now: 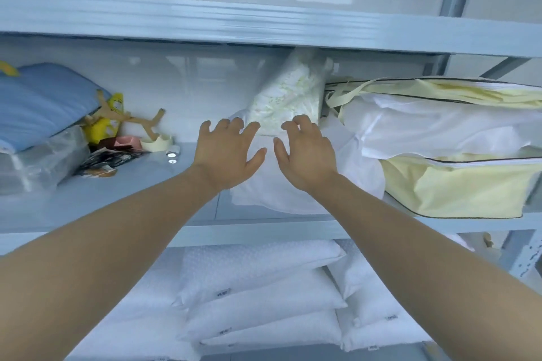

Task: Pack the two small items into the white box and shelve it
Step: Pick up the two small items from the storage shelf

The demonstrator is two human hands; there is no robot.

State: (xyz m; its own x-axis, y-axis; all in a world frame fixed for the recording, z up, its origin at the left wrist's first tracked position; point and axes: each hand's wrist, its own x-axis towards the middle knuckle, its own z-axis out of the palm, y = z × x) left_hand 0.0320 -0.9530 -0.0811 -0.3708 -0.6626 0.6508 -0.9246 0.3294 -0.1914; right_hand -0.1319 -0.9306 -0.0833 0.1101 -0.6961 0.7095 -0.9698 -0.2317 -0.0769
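Both my arms reach up to the middle shelf (123,199). My left hand (225,155) and my right hand (305,152) hover side by side with fingers spread and nothing in them. Just under and behind them lies a white object (264,193) on the shelf. It is blurred, and I cannot tell whether it is the white box or a soft bag. A clear bag of white and pale yellow stuff (290,97) stands upright right behind my fingertips. I cannot pick out the two small items.
A pale yellow zip bag (457,184) with white bedding fills the shelf's right. At the left lie a blue pillow (44,102), a yellow packet (108,123), a wooden piece (146,123), a tape roll (157,143) and papers. White pillows (258,287) are stacked below.
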